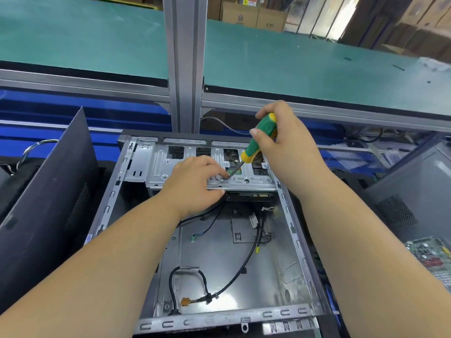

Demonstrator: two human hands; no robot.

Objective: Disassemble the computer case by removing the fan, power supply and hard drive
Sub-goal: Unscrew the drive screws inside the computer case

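Note:
An open grey computer case (295, 242) lies flat in front of me, its inside mostly bare apart from loose black cables (234, 281). At its far end sits a metal drive cage (156, 164), with the dark edge of a hard drive (249, 197) showing under it. My right hand (285, 145) grips a green and yellow screwdriver (261, 140), its tip down on a screw on the cage's front rail. My left hand (195, 184) rests on the cage, fingertips pinching at that screw beside the tip, thumb under the rail.
A dark case side panel (46, 198) leans at the left. Another grey case (415, 191) stands at the right, with a green circuit board (432, 254) in front of it. A green-topped shelf (292, 62) on an aluminium post (185, 69) rises behind the case.

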